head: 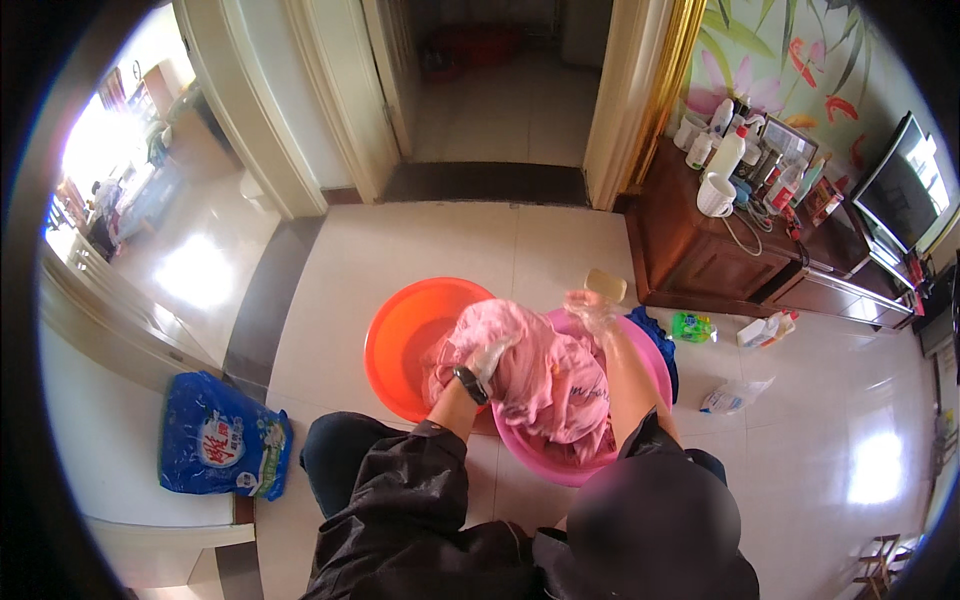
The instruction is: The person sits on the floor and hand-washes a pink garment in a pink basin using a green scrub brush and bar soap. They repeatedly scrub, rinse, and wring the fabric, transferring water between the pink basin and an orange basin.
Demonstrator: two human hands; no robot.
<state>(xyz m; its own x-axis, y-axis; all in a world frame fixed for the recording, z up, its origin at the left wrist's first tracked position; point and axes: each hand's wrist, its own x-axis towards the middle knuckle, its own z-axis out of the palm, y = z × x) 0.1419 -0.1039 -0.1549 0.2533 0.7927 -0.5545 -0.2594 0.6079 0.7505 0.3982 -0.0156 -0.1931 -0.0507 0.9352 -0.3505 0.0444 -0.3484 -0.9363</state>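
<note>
A wet pink cloth with dark lettering (517, 360) is heaped over a pink plastic basin (656, 356) and the edge of an orange plastic basin (397, 345). My left hand (491, 360), a dark watch on its wrist, lies against the cloth; its fingers are partly hidden, so its grip cannot be told. Over the far rim of the pink basin, my right hand (591, 309) has its fingers curled near a yellowish bar (606, 285), seemingly soap. Whether the fingers grip the bar or it lies beyond them is unclear.
Dark blue cloth (660, 337) lies beside the pink basin. Farther right are a green bottle (691, 328), a white bottle (765, 330) and a plastic bag (731, 396). A blue detergent sack (225, 435) leans at the left wall. A wooden cabinet (712, 262) bears bottles and a mug.
</note>
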